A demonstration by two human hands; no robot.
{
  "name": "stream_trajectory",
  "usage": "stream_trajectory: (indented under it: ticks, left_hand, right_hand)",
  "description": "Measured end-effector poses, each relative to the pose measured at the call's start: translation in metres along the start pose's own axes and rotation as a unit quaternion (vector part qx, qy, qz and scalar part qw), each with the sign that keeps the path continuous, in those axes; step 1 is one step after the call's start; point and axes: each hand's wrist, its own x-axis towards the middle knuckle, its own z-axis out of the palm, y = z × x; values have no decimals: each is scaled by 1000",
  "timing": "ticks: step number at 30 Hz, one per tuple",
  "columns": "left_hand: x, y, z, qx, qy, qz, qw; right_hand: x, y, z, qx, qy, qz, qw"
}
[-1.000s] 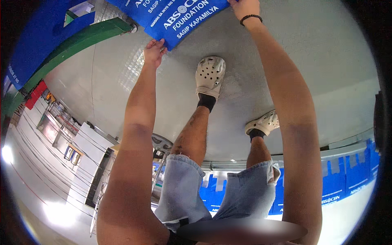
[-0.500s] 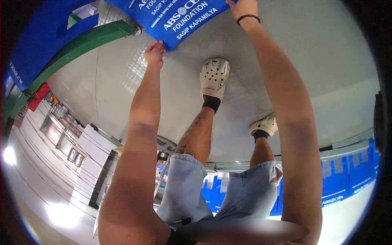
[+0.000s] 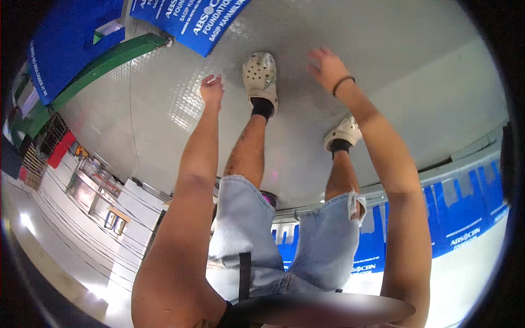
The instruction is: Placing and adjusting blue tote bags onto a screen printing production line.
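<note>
My left hand [image 3: 212,87], with loosely bent fingers apart, is over the grey floor [image 3: 432,71], empty, below a stack of blue printed fabric pieces [image 3: 191,22] at the top. My right hand [image 3: 328,70], wearing a dark bracelet, is open to the right of that stack, fingers spread and slightly blurred, holding nothing. Between my hands is my left foot in a beige clog [image 3: 257,79]; my other clog [image 3: 339,134] stands lower right.
A green frame [image 3: 120,60] with blue fabric [image 3: 65,49] over it stands at upper left. Rows of blue printed bags [image 3: 459,213] hang along the right, beyond my legs. Racks, wires and a white panel [image 3: 136,213] are at lower left.
Both hands have let go of the blue pieces and moved away from their edge, which now appears higher and farther left. My right hand has come down and spread its fingers.
</note>
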Motion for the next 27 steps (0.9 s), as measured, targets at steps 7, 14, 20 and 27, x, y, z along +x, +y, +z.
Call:
stream_trajectory:
  ticks: [7,14,20,27]
  left_hand:
    - [-174,42,65,254,-215,303,893]
    - [-463,189,45,223,-455,372,778]
    - [-608,353,-62,73,-383,494,778]
    - [-573,547,-130,82,97,715,687]
  right_hand:
    - [-255,30,-47,90,-43,167,981]
    - [-507,-43,-129,205,103,222,948]
    - [-558,-140,-249,247,144,252,925]
    - [-456,-196,-359,275,156,99,943]
